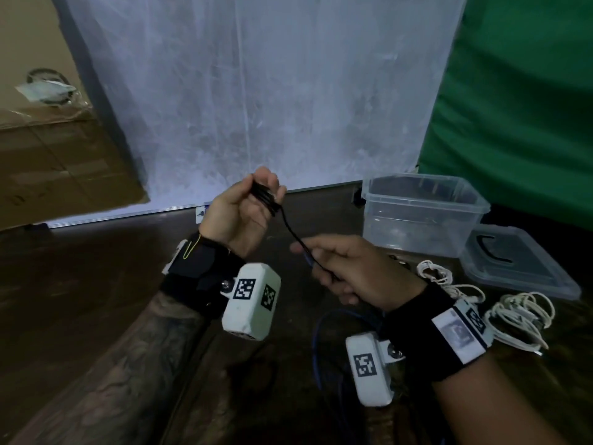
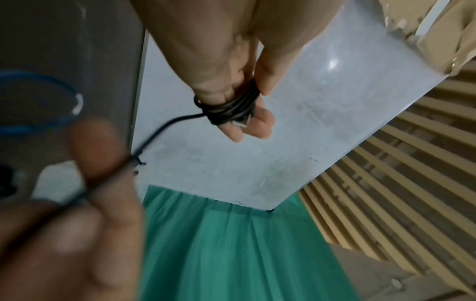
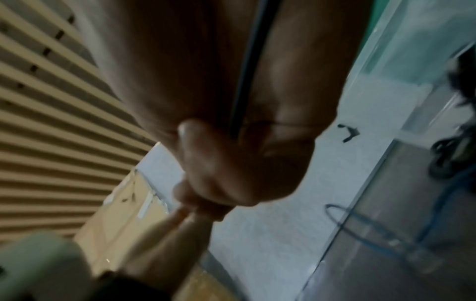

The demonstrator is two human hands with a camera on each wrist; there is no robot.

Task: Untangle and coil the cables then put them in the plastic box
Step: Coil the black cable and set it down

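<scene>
Cables are the job, and the black cable (image 1: pixel 268 198) is the one in hand: several turns sit wound round the fingers of the left hand (image 1: pixel 239 213), held up above the table, thumb pinching the bundle, a plug end poking out of the turns in the left wrist view. A single strand runs down and to the right into the right hand (image 1: pixel 346 268), whose curled fingers grip it, taut between the two.

My guess is that the winding is nearly done. The turns are tight and narrow, so sliding them off the fingers could let them spring apart. If the right hand pulls too hard, the bundle may slip from the thumb.

White cables (image 1: pixel 513 311) lie in loose heaps on the right of the table, a blue cable (image 1: pixel 324 345) loops near the person, and the plastic box (image 1: pixel 420 213) stands open at the far right with its lid (image 1: pixel 526 268) beside it.

The table (image 1: pixel 96 268) is dark and wood-grained. A pale board leans behind it, cardboard to the left, green cloth to the right.
</scene>
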